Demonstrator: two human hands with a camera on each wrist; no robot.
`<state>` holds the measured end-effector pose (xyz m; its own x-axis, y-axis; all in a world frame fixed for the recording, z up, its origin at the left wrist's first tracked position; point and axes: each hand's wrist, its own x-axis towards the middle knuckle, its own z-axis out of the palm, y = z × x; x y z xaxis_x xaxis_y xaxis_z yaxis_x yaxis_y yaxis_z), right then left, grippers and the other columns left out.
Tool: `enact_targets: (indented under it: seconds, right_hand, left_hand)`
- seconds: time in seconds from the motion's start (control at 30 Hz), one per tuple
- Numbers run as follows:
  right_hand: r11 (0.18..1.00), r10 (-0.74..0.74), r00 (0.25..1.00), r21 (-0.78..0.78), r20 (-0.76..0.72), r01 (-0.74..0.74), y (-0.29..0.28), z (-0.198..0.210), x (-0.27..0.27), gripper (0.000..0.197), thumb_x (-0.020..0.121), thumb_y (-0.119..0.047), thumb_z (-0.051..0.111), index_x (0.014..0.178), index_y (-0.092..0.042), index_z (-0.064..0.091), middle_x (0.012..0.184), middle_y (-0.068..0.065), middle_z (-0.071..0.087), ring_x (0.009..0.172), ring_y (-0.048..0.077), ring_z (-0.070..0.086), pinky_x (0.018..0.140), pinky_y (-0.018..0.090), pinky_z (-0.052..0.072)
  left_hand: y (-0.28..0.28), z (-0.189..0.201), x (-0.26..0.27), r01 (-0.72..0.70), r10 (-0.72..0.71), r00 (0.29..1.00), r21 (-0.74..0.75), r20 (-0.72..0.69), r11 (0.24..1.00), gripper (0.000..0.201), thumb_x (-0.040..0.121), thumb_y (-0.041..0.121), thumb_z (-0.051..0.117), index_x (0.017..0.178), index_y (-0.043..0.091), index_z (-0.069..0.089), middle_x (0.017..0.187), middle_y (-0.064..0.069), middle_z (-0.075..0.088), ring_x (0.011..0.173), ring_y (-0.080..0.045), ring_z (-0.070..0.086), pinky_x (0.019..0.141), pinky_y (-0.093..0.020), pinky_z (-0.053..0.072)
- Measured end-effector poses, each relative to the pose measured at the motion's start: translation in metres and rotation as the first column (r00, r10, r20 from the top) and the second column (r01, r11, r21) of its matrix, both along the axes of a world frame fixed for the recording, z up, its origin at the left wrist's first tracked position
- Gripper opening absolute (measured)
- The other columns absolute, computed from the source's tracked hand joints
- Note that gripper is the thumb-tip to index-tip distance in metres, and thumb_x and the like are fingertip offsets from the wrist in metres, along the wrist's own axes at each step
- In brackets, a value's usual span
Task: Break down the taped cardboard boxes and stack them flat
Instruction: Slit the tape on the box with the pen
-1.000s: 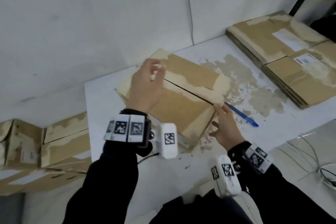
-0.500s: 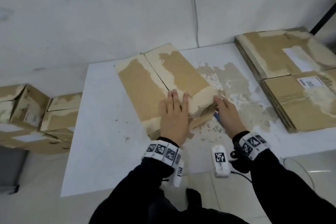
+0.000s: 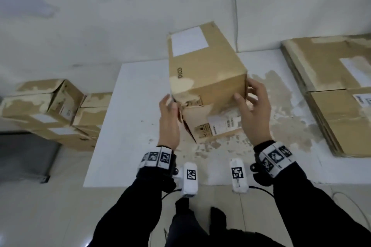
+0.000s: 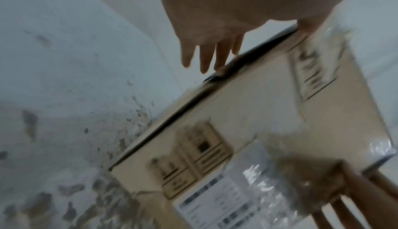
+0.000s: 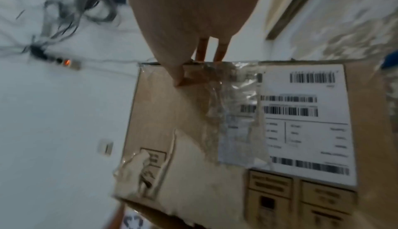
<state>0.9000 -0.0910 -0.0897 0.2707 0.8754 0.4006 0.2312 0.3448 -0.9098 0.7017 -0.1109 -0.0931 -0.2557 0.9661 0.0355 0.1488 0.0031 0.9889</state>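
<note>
A brown cardboard box (image 3: 208, 70) with clear tape and a shipping label stands tilted on the white table (image 3: 136, 106), its near end raised toward me. My left hand (image 3: 167, 114) lies against the box's near left edge, fingers straight along the side in the left wrist view (image 4: 206, 50). My right hand (image 3: 251, 106) grips the near right corner, thumb on the labelled face (image 5: 178, 81) and fingers round the side. The box (image 4: 258, 130) fills both wrist views (image 5: 215, 130). Its far end is hidden.
A stack of flattened boxes (image 3: 331, 90) lies on the table's right end. Several taped boxes (image 3: 50, 110) are piled on the floor at the left. The table top by the box is scuffed brown. A power strip (image 5: 64, 61) with cables lies on the floor.
The box lay flat with its cut seam up and my left palm on it. Now it is tipped up and turned, label face toward me, with a hand at each near corner.
</note>
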Motion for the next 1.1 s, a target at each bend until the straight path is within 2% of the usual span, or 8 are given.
enact_targets:
  seconds: [0.07,0.17,0.3,0.4,0.5,0.67,0.93,1.1]
  right_hand:
    - [0.996,0.026,0.980,0.082,0.199,-0.044,0.000,-0.003,-0.017,0.035,0.090,-0.012,0.061,0.123,-0.018,0.052,0.115,-0.008,0.053,0.106,0.013,0.053,0.091,0.029,0.047]
    - [0.968,0.152,0.902,0.125,0.405,-0.219,-0.008,-0.010,-0.054,0.036,0.087,-0.014,0.063,0.122,-0.012,0.057,0.116,0.002,0.056,0.110,0.015,0.049,0.097,0.034,0.042]
    - [0.902,0.377,0.747,-0.033,0.548,-0.431,-0.016,-0.025,-0.076,0.041,0.093,-0.026,0.055,0.132,-0.014,0.052,0.135,0.003,0.049,0.124,0.012,0.040,0.107,0.021,0.027]
    - [0.970,0.163,0.892,-0.236,0.422,-0.065,-0.012,-0.068,-0.028,0.040,0.094,-0.023,0.055,0.132,-0.011,0.048,0.133,0.007,0.049,0.124,0.018,0.041,0.106,0.026,0.029]
    - [0.717,0.027,0.853,-0.605,0.522,0.347,-0.017,-0.116,0.037,0.051,0.089,-0.026,0.063,0.128,0.000,0.044,0.131,0.023,0.043,0.122,0.037,0.039,0.099,0.046,0.035]
    - [0.651,0.134,0.764,-0.637,0.632,0.412,-0.019,-0.142,0.057,0.028,0.088,-0.017,0.063,0.102,0.004,0.051,0.107,0.026,0.052,0.098,0.039,0.049,0.078,0.044,0.040]
    - [0.851,0.112,0.964,-0.525,0.242,0.033,0.018,-0.036,-0.021,0.017,0.102,-0.016,0.033,0.117,-0.012,0.042,0.078,0.005,0.057,0.056,0.015,0.047,0.047,0.024,0.035]
    - [0.786,0.456,0.851,-0.567,0.261,-0.247,0.073,0.040,-0.097,0.026,0.102,-0.017,0.031,0.125,-0.015,0.041,0.082,0.008,0.058,0.059,0.016,0.046,0.052,0.028,0.037]
  left_hand:
    - [-0.012,0.016,-0.020,-0.223,0.239,0.964,0.138,-0.119,0.965,0.062,0.096,0.045,0.040,0.147,0.014,0.023,0.152,-0.004,0.031,0.141,-0.017,0.028,0.115,-0.030,0.025]
    - [-0.019,0.054,-0.028,-0.074,0.237,0.876,0.367,-0.421,0.927,0.068,0.090,0.056,0.045,0.147,0.025,0.027,0.154,-0.002,0.026,0.145,-0.017,0.019,0.117,-0.043,0.020]
    - [0.012,0.061,-0.040,-0.117,0.088,0.880,-0.034,-0.466,0.993,0.073,0.083,0.054,0.059,0.147,0.032,0.030,0.154,0.001,0.030,0.141,-0.016,0.028,0.115,-0.035,0.025]
    - [0.006,0.044,-0.073,-0.152,0.118,0.887,-0.041,-0.445,0.987,0.060,0.093,0.027,0.059,0.148,0.026,0.033,0.151,0.004,0.037,0.138,-0.013,0.034,0.114,-0.030,0.027]
    - [-0.002,0.039,-0.090,-0.159,0.144,0.902,-0.003,-0.406,0.987,0.057,0.094,0.027,0.058,0.146,0.024,0.035,0.148,0.006,0.040,0.134,-0.008,0.038,0.111,-0.025,0.030]
    - [0.006,0.026,-0.123,-0.137,0.120,0.930,-0.026,-0.348,0.990,0.058,0.093,0.027,0.061,0.146,0.023,0.036,0.146,0.007,0.042,0.131,-0.007,0.041,0.109,-0.026,0.034]
    - [-0.015,-0.024,-0.101,-0.147,0.059,0.913,-0.190,-0.405,0.971,0.063,0.098,0.037,0.045,0.152,0.018,0.017,0.155,-0.007,0.026,0.141,-0.022,0.026,0.116,-0.040,0.023]
    - [-0.003,-0.010,-0.112,-0.020,-0.142,0.644,-0.202,-0.752,0.979,0.060,0.096,0.041,0.048,0.143,0.008,0.030,0.159,-0.019,0.001,0.147,-0.029,-0.005,0.117,-0.042,0.006]
